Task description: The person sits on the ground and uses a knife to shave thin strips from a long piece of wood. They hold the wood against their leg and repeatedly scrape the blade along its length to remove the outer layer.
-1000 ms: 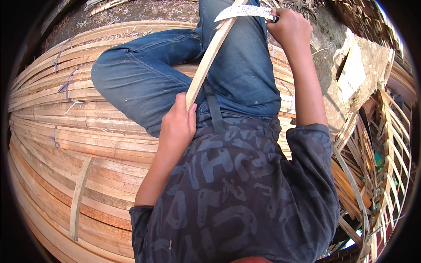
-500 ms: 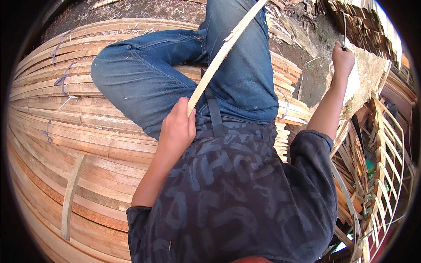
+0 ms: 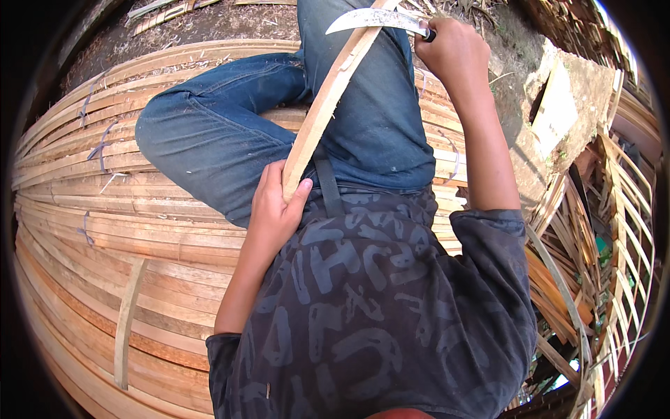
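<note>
My left hand (image 3: 278, 202) grips the near end of a pale wooden strip (image 3: 322, 112) close to my waist. The strip slants up and away to the right across my jeans, and a raised splinter shows along its edge. My right hand (image 3: 453, 52) is closed round the dark handle of a curved knife (image 3: 370, 19). Its blade lies across the far part of the strip, with the tip pointing left. Whether the edge bites into the wood I cannot tell.
Bundles of long wooden strips (image 3: 174, 234), tied with purple string, spread under and left of my legs. One short loose slat (image 3: 128, 325) lies across them. At the right stand a flat pale stone slab (image 3: 586, 105), heaped scrap wood (image 3: 558, 279) and a slatted wooden frame (image 3: 624, 272).
My right hand has swung in from the far right, bringing the knife onto the wooden strip. My left hand has shifted slightly down and left with the strip, its broader face now showing.
</note>
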Tool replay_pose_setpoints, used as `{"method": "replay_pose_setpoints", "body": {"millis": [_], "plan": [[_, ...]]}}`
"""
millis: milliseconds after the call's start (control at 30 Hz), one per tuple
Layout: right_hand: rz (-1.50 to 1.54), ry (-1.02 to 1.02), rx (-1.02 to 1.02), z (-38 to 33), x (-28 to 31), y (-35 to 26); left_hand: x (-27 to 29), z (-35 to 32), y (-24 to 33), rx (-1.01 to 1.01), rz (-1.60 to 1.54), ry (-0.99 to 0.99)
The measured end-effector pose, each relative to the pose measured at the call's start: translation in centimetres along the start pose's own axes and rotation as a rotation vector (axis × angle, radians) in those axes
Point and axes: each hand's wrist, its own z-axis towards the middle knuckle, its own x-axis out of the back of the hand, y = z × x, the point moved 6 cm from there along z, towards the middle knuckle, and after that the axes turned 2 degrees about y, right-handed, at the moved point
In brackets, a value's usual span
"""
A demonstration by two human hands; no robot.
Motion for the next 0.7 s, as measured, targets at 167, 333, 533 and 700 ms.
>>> {"method": "replay_pose_setpoints", "body": {"millis": [167,333,533,700], "plan": [[-0.033,-0.009,-0.059,3.2,-1.3,2.8,0.0,0.2,0.1,-0.013,0.039,-0.011],[0.020,0.193,-0.284,5.9,-0.2,6.8,-0.1,0.2,0.2,-0.117,0.129,0.012],[-0.072,0.125,-0.254,4.9,-2.1,8.4,0.0,0.4,0.3,-0.129,0.121,-0.010],[-0.009,0.088,-0.171,2.8,-2.1,6.2,-0.2,0.5,-0.4,-0.067,0.109,-0.044]]}}
